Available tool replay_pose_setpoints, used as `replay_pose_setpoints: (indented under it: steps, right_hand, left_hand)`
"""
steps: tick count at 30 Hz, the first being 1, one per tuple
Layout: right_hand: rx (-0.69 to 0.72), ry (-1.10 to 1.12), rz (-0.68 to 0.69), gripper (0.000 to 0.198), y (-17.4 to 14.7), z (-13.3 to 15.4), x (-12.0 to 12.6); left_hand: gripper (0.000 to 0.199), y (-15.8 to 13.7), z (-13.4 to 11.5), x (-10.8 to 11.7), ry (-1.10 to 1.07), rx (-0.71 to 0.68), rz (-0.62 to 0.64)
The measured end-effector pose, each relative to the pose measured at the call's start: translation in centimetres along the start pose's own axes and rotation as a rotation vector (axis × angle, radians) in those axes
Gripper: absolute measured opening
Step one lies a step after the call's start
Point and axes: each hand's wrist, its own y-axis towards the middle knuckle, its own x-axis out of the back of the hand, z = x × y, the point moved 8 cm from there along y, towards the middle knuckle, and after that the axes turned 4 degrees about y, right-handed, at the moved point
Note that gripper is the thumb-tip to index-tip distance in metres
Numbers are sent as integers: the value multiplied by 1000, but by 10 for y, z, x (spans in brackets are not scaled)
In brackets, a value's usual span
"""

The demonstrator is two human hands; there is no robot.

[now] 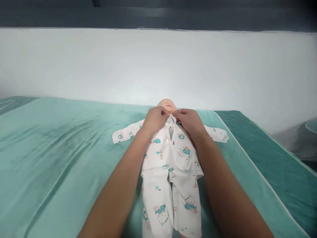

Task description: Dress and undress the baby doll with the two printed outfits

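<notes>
A baby doll (166, 103) lies on its back, dressed in a white printed baby jacket (160, 152) and matching trousers (158, 201). Both sleeves stretch out to the sides. At the doll's neck, my left hand (156, 118) pinches one side of the jacket's collar. Opposite it, my right hand (189, 120) has its fingertips closed on the other side of the collar. The jacket's front edges part below the collar in a narrow gap, with snap buttons showing along the opening. My fingers partly cover the collar and the doll's neck.
The doll rests on a light green sheet (61, 148) with wrinkles at the left. A darker green strip (277, 165) with a pale border runs along the right. A white wall (158, 66) rises behind the bed. Part of a round object (311, 125) shows at the far right edge.
</notes>
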Motion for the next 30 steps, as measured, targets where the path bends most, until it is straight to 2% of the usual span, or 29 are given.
replay_pose_setpoints:
  steps: [2,6,9,13,18,24,30]
  right_hand:
    - [-17,134,15,18,0,-3,-4]
    - [-64,417,42,21,2,-14,-10]
    - [-43,471,42,22,2,-19,-11]
    - [32,388,47,23,-2,-14,-13]
    - [55,261,127,28,-8,-4,-16]
    - [127,-88,176,23,-14,10,-20]
    - [205,-330,117,25,-18,21,-24]
  left_hand:
    - [11,0,-3,2,-64,9,-53]
    - [10,-5,-2,0,-329,110,-123]
    - [8,-8,-1,-6,-346,121,-116]
    - [4,-11,8,-10,-370,135,-77]
    - [7,-12,15,-9,-462,150,-43]
    - [15,-16,18,-11,-589,228,9]
    - [25,-20,19,-13,-670,319,28]
